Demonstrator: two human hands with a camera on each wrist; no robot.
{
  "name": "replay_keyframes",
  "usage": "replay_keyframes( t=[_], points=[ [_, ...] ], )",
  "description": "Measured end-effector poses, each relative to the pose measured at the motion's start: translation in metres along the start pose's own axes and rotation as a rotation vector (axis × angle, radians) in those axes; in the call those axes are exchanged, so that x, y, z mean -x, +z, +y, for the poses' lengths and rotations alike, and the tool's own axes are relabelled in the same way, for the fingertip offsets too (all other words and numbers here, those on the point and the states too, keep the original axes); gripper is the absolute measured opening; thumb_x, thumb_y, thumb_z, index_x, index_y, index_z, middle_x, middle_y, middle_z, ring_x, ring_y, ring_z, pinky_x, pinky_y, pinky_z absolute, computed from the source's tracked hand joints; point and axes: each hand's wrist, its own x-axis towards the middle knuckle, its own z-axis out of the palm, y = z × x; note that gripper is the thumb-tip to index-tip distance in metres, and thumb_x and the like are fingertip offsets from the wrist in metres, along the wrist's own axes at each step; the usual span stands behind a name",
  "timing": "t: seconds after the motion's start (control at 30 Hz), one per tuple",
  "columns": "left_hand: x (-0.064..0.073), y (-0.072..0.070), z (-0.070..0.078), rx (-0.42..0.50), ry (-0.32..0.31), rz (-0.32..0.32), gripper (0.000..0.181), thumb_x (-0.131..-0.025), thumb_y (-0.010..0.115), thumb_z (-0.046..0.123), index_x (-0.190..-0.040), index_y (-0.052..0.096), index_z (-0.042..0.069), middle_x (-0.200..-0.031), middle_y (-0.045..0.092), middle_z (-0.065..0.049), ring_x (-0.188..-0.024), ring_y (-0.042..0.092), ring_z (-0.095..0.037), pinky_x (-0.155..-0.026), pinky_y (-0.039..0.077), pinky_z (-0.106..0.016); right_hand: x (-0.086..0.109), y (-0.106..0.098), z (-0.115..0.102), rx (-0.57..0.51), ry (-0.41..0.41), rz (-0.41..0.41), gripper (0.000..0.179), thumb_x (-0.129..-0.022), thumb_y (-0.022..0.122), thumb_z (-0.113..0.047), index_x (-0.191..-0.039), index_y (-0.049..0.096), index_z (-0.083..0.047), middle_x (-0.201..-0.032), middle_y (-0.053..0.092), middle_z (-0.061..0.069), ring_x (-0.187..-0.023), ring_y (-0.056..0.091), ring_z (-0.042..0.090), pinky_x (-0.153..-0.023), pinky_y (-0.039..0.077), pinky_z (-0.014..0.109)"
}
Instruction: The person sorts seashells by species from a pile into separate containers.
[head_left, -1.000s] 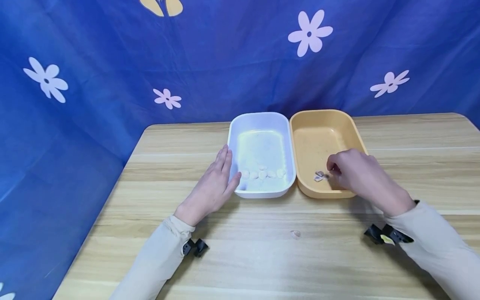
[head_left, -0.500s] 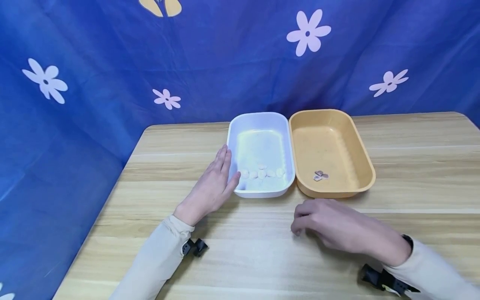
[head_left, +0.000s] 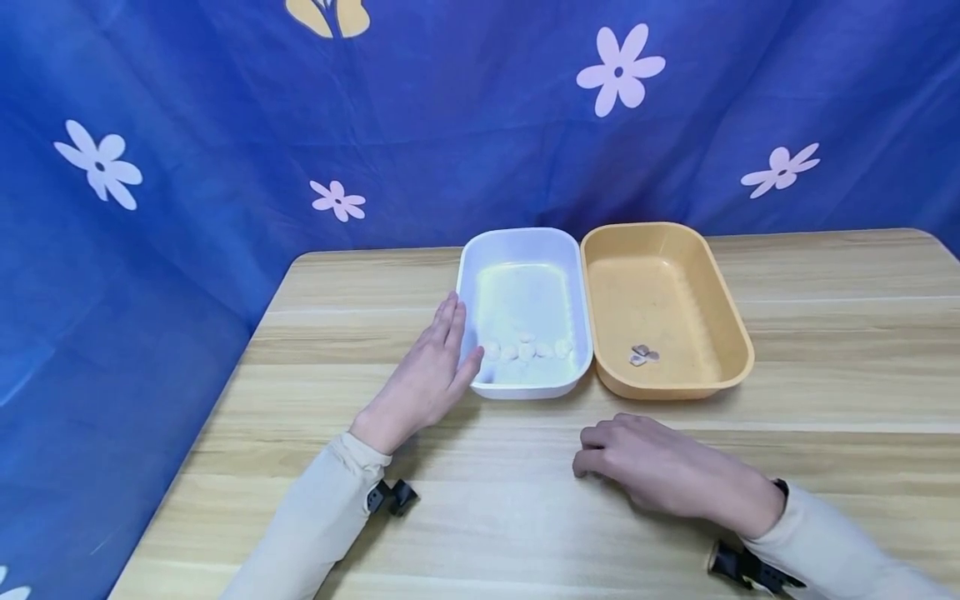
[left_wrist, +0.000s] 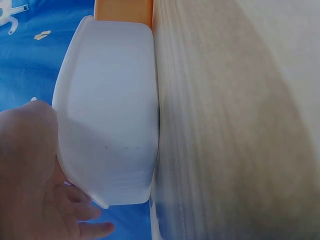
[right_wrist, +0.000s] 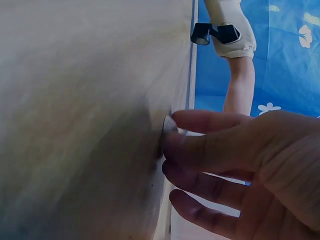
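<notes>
My left hand (head_left: 423,367) rests with straight fingers along the left rim of a white plastic box (head_left: 525,387). In the left wrist view the box's outer wall (left_wrist: 107,110) shows beside that hand. Several small whitish shells (head_left: 527,351) lie near the white box's front end. My right hand (head_left: 660,462) is low over the table in front of a tan box (head_left: 675,390). In the right wrist view, its thumb and index finger pinch a small pale shell (right_wrist: 169,124) right at the tabletop. A few purplish shells (head_left: 642,354) lie together inside the tan box.
The two boxes stand side by side on a wood-grain table (head_left: 510,517). A blue curtain (head_left: 465,125) with white flowers hangs behind the table and along its left side. Small black cameras (head_left: 393,497) sit at both wrists.
My right hand has left the tan box, moving toward me and to the left, to the loose shell on the table, and now pinches it. The left hand stays in place.
</notes>
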Motion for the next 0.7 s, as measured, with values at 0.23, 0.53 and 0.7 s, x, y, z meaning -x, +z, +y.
replay_keyframes(
  t=[0.23,0.53,0.7],
  points=[
    [-0.0014,0.0009,-0.0004,0.008,0.006,0.015,0.069,-0.105,0.029,0.039,-0.150,0.011,-0.010,-0.158,0.003,-0.026,-0.146,0.010,-0.036,-0.118,0.019,-0.046,0.0018,0.0006,0.0021,-0.011,0.072,0.021,0.019,-0.083,0.073,-0.023,-0.075,0.056,-0.021,-0.070,0.046,-0.014,-0.067,0.052,0.007,-0.060,0.046,0.028],
    [-0.0006,0.0014,-0.0007,0.021,-0.004,0.011,0.069,-0.104,0.029,0.039,-0.150,0.012,-0.010,-0.158,0.003,-0.025,-0.146,0.010,-0.036,-0.118,0.018,-0.046,0.0058,0.0025,-0.0003,-0.065,0.084,0.011,0.026,-0.075,0.079,-0.035,-0.084,0.058,-0.022,-0.075,0.043,-0.016,-0.066,0.045,0.005,-0.060,0.044,0.026],
    [-0.0002,0.0024,-0.0009,0.027,-0.010,0.005,0.069,-0.104,0.029,0.040,-0.150,0.011,-0.009,-0.159,0.002,-0.024,-0.146,0.010,-0.035,-0.118,0.018,-0.045,0.0029,0.0059,-0.0033,-0.086,0.025,0.038,0.021,-0.079,0.078,-0.018,-0.077,0.057,-0.020,-0.075,0.043,-0.015,-0.066,0.045,0.002,-0.060,0.045,0.021]
  ],
)
